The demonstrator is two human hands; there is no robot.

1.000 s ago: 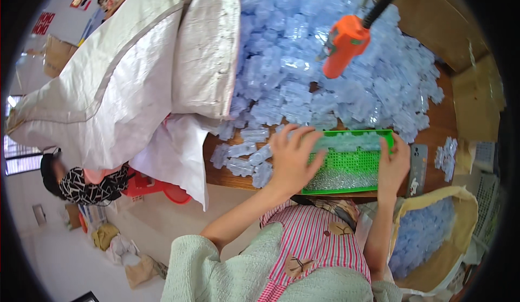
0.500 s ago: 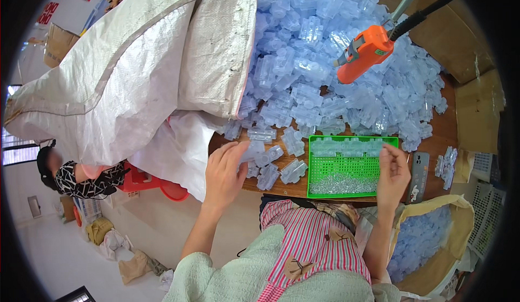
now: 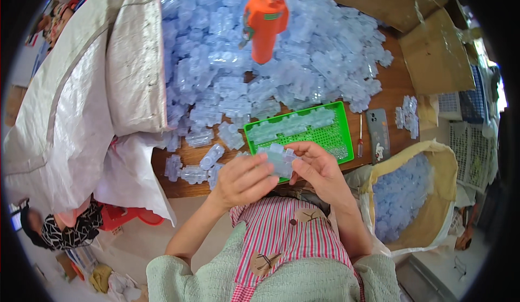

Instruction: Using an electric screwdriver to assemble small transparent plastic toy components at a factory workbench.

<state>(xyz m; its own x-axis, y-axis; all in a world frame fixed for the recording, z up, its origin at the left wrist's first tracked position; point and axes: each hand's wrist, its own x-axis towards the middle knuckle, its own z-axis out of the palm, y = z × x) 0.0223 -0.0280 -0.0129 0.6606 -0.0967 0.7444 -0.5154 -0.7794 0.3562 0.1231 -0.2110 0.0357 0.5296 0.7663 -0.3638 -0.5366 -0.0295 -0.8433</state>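
My left hand (image 3: pixel 245 182) and my right hand (image 3: pixel 320 173) meet over the near edge of the green tray (image 3: pixel 347 131). Between them is a clear bluish plastic piece (image 3: pixel 277 160), gripped by the left fingers at one end and by the right thumb and fingers at the other. Inside the tray, a row of similar clear pieces (image 3: pixel 295 126) lies along the far side, with small shiny metal parts (image 3: pixel 340 151) at its right. My fingers partly cover the held piece. Several loose pieces (image 3: pixel 194 174) lie left of the tray.
A large heap of clear plastic pieces (image 3: pixel 319 47) covers the far table. Above it hangs an orange power tool (image 3: pixel 265 26). A screwdriver (image 3: pixel 360 139) and a grey phone (image 3: pixel 378 134) lie right of the tray. White sack (image 3: pixel 135 69) at left; open sack of pieces (image 3: pixel 441 174) at right.
My hands, apart before, have come together on a plastic piece. My right hand has left the tray's far right corner. The whole view has swung right, and the tray now appears tilted.
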